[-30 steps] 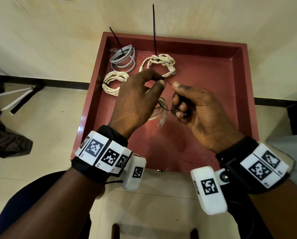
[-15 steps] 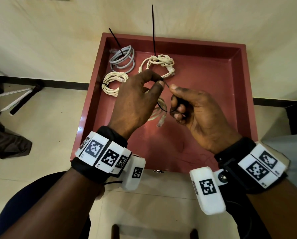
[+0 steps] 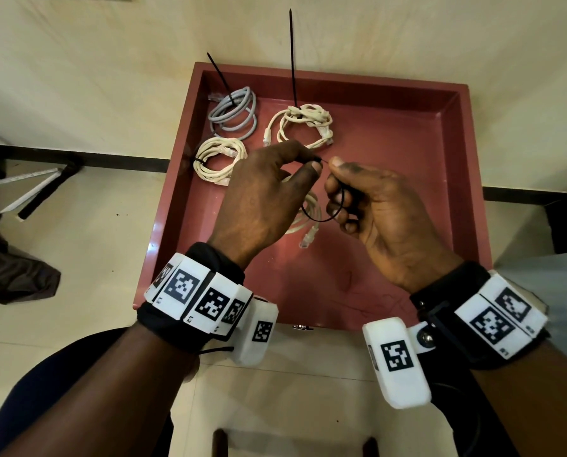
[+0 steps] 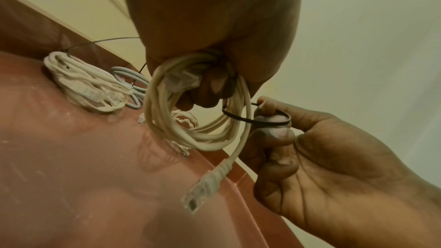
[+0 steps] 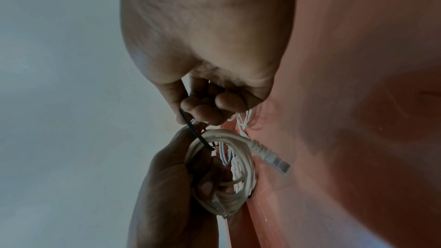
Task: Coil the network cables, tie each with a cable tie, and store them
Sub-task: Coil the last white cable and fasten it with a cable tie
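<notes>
Above the red tray point(image 3: 407, 133), our left hand point(image 3: 262, 199) grips the coiled white cable point(image 4: 198, 120); our right hand point(image 3: 384, 219) pinches the black cable tie point(image 4: 262, 120) looped around it. Missing the head lets the loop spring open.

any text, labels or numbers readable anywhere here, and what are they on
No readable words or brand names in any view.
Square black-and-white marker codes, no letters: on the white blocks of the left wristband and the right wristband.
Tiny characters at the corners of those blocks: too small to read.
Cable connector: no print visible.
Red tray: no label.
</notes>
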